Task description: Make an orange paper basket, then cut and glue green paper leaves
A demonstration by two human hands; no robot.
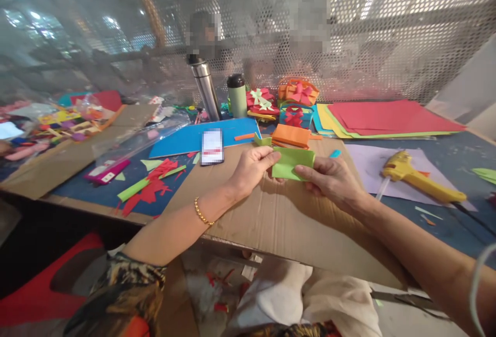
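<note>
A folded piece of light green paper (291, 163) is held up between both my hands, over the cardboard sheet (248, 218). My left hand (256, 166) pinches its left edge between thumb and fingers. At the right edge, the thumb of my right hand (329, 175) presses on the front, with the other fingers partly hidden behind. Just beyond the paper lies a folded orange paper piece (291, 134). A small green paper scrap (262, 140) shows above my left fingers. To the right of my right hand sits a small blue piece (335, 154).
A yellow hot glue gun (422, 174) rests on lilac paper (358, 164) at right. Coloured sheets (399, 118) are stacked behind. A phone (212, 147), blue board (178, 140), steel flask (207, 89), green tumbler (236, 98) and finished paper baskets (296, 115) stand or lie beyond. Red scraps (149, 192) are at left.
</note>
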